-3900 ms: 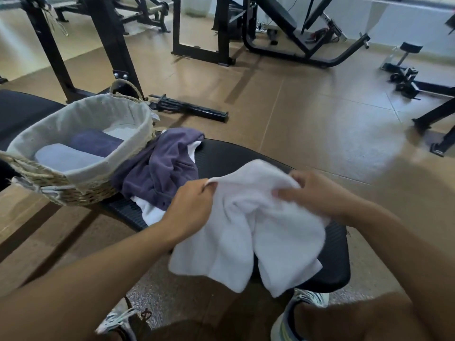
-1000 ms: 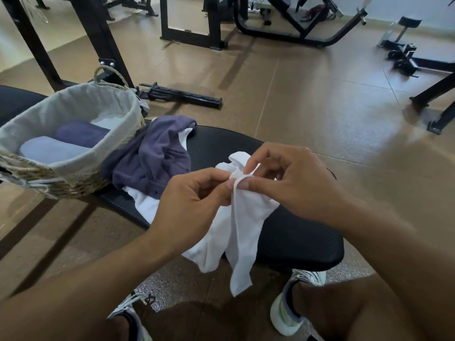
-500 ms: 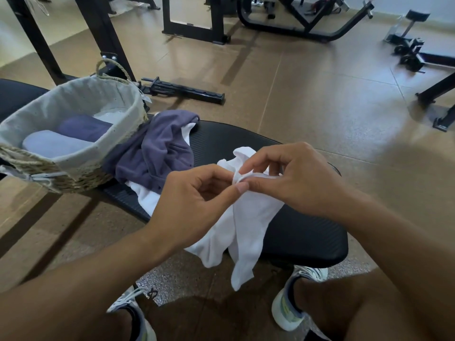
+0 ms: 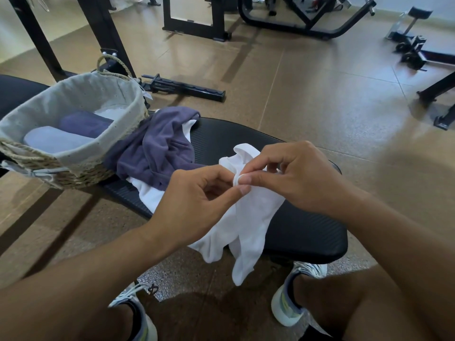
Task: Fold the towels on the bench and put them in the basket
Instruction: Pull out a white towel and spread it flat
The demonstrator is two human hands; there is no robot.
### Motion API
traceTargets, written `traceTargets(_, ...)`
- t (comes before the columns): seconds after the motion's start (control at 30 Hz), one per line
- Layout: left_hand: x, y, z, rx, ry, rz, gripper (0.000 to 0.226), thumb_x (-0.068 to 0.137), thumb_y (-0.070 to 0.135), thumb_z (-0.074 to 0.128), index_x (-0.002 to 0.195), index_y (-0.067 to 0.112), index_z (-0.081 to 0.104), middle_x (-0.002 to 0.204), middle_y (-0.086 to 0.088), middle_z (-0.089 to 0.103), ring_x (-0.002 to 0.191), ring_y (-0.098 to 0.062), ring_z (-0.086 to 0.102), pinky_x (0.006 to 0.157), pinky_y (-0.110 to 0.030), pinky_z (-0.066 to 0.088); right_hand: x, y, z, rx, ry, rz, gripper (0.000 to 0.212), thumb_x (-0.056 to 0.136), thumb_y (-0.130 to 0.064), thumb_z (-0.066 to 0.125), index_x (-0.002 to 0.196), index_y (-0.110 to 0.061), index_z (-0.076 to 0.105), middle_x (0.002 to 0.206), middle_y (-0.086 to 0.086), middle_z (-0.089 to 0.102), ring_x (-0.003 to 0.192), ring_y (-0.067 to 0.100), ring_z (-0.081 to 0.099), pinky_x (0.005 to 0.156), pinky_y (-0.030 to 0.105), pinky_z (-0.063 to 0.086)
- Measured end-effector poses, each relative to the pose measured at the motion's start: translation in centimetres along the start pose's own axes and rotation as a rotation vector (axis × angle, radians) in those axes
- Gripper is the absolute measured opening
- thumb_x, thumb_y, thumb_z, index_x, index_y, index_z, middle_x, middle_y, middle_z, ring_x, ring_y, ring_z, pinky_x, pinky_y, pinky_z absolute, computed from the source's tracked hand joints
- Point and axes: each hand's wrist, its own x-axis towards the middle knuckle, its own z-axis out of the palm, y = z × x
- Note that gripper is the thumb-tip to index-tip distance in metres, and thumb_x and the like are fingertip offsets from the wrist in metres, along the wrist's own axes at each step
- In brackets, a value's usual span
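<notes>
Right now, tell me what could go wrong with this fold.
1. Both the left hand and right hand pinch one small spot of the white towel; the rest hangs off the bench edge toward the floor and may drag.
2. The purple towel lies bunched against the basket, crowding the fold space.

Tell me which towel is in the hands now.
The white towel, pinched by both hands and hanging over the bench edge; the purple towel lies loose beside the basket.
</notes>
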Motion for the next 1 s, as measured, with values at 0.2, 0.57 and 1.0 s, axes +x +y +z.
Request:
traceTargets(0.2,0.0,-0.3,0.1,0.042,-0.032,0.036,0.024,0.086,0.037,0.071,0.096,0.016,0.078,0.080,0.010,0.076,0.075,-0.008,0.074,0.068,-0.027,0.060,-0.1,0.3,-0.1,0.019,-0.017,-0.013,0.020,0.078,-0.049,0.075,0.086,-0.031,0.080,0.084,-0.020,0.074,0.075,0.011,0.062,0.064,0.011,0.042)
traceTargets(0.57,0.5,-0.7,-1.3,0.073,-0.354,0.122,0.013,0.097,0.025,0.065,0.090,0.018,0.074,0.076,0.003,0.071,0.069,-0.019,0.067,0.063,-0.035,0.052,-0.2,0.7,-0.5,-0.337,-0.344,-0.048,0.043,0.074,-0.074,0.064,0.092,-0.036,0.066,0.144,-0.028,0.046,0.146,-0.003,0.016,0.116,0.029,0.019)
traceTargets(1.0,3.3,-1.6,-4.8,0.069,0.341,-0.220,0.018,0.099,0.035,0.060,0.090,0.022,0.067,0.078,-0.010,0.067,0.066,-0.032,0.064,0.044,-0.043,0.057,-1.4,0.5,-0.9,-0.367,-0.291,-0.013,0.043,0.074,-0.073,0.070,0.087,-0.034,0.056,0.089,-0.013,0.060,0.089,0.008,0.055,0.084,0.039,0.049)
